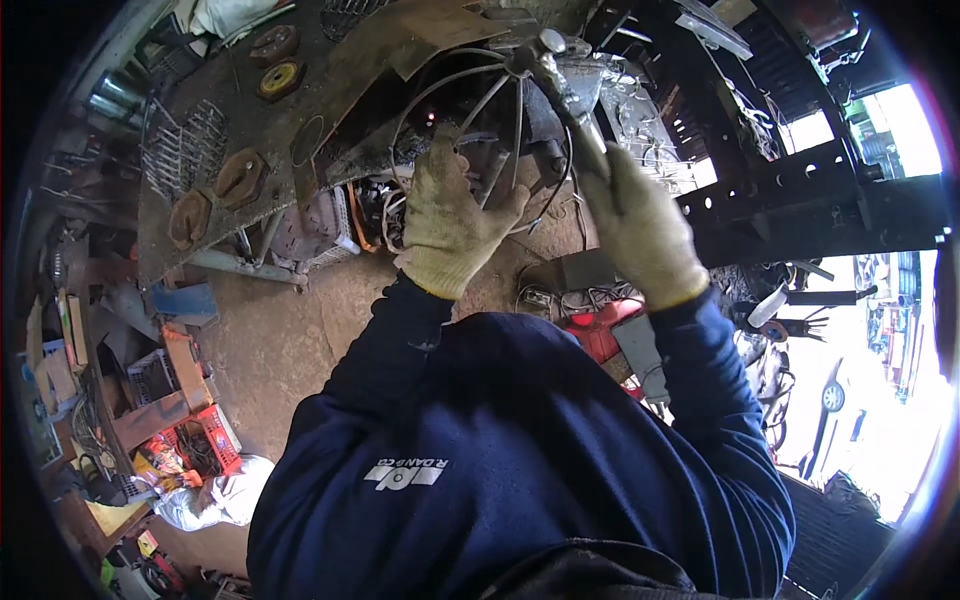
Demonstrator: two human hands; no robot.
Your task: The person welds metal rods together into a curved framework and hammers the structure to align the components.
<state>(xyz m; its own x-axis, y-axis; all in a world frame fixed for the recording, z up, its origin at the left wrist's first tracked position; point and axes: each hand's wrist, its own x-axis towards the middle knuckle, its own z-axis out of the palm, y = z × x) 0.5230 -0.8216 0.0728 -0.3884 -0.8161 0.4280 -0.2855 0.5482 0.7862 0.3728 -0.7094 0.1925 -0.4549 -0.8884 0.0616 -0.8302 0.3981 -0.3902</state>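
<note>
A round frame of bent metal rods [482,105], with ribs meeting at a hub at the top, stands against the workbench's near edge. My gloved left hand [445,215] is at its near side, fingers curled around a rib and thumb spread toward another; the exact contact is partly hidden. In my gloved right hand [640,225] is the handle of a hammer [552,72], slanting up and left. Its head is beside the hub; whether the two touch cannot be told. That hand looks slightly blurred.
On the dark workbench [265,130] lie a rack of metal rods [185,145], rusty hexagonal pieces [240,178] and a yellow disc [281,79]. A perforated steel beam [790,185] crosses at right. A red machine [598,330] sits below my right arm. Crates [218,438] fill the left.
</note>
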